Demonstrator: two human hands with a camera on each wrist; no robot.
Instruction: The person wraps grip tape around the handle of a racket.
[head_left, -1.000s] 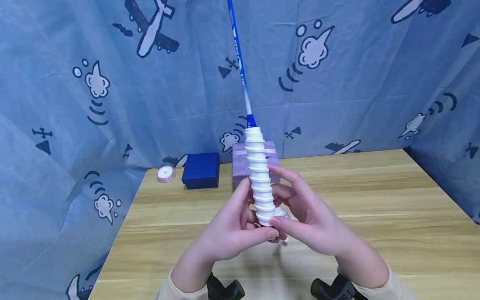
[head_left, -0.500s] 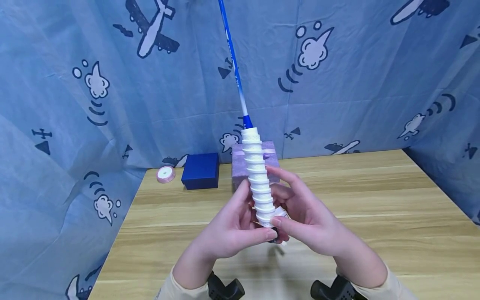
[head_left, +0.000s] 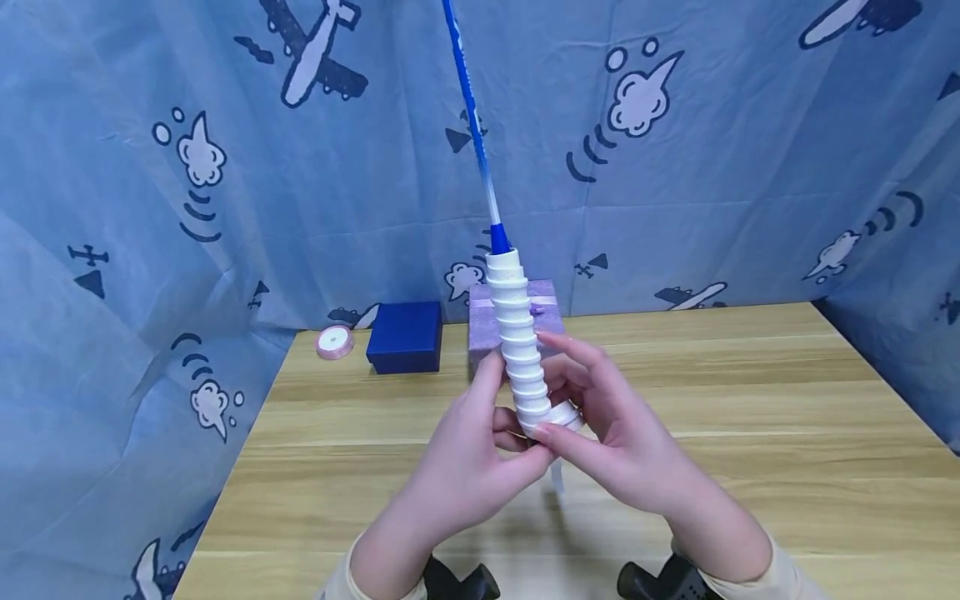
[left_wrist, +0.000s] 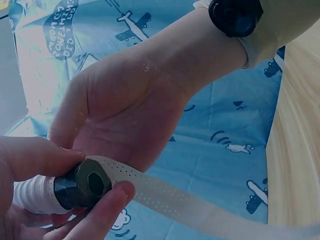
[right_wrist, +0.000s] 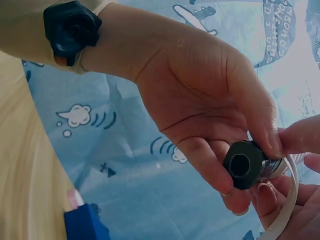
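A badminton racket with a blue shaft (head_left: pixel 468 100) points up and away, its head out of frame. White ridged wrapping covers its handle (head_left: pixel 517 350). My left hand (head_left: pixel 472 467) grips the handle's lower end, fingers round it. In the left wrist view the thumb and a finger pinch beside the dark, hollow-centred butt (left_wrist: pixel 103 175). My right hand (head_left: pixel 626 437) pinches perforated white grip tape (left_wrist: pixel 172 202) at that end, thumb against the handle. From there the tape (head_left: pixel 567 415) bends right, partly behind the fingers, and a loose tail hangs below. The right wrist view shows a tape strip (right_wrist: pixel 291 197) beside the butt.
A purple box (head_left: pixel 477 329) with a ribbon stands behind the handle. Left of it are a dark blue box (head_left: pixel 405 337) and a pink ribbon spool (head_left: pixel 334 342). All sit near the back of the wooden table (head_left: pixel 735 375), against a patterned blue curtain (head_left: pixel 360 208).
The handle's dark butt, visible below the wrap half a second ago, is now hidden by my thumbs in the head view. More tape shows at the handle's right, with a tail hanging below.
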